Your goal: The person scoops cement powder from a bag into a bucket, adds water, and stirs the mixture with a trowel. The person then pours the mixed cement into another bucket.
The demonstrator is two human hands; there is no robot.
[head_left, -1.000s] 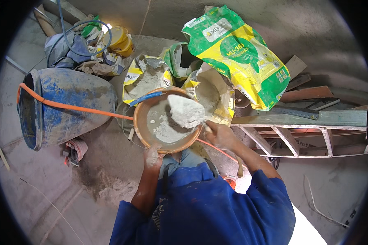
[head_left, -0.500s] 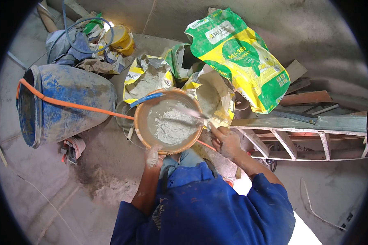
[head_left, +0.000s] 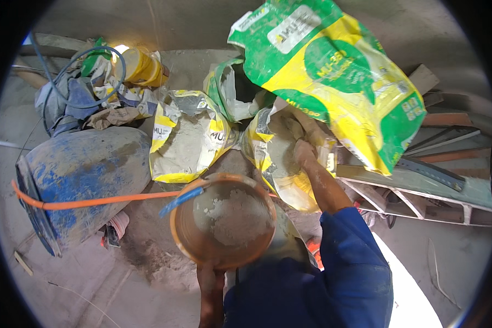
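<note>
An orange-brown bucket [head_left: 180, 240] stands before me, tilted slightly, with pale grey powder [head_left: 240, 218] lying on wet grey mix. My left hand [head_left: 210, 273] grips its near rim, the fingers partly hidden beneath. My right hand [head_left: 306, 153] reaches down into an opened yellow-and-white bag [head_left: 261, 158] of grey powder, right of the bucket. It is closed round a powder-coated tool, apparently a trowel [head_left: 294, 129], whose shape is hard to make out. A blue handle-like piece [head_left: 183, 200] lies across the bucket's far left rim.
Another opened powder bag [head_left: 188, 142] stands beyond the bucket. A large green-and-yellow sack [head_left: 339, 71] leans over the right bag. At left lies a blue drum [head_left: 87, 169], crossed by an orange hose [head_left: 104, 202]. A ladder-like metal frame [head_left: 421, 191] lies right; a yellow bucket [head_left: 139, 65] stands far left.
My right hand has moved from above the bucket, with the tool, forward into the right bag. The bucket appears lower in view, still held by my left hand.
</note>
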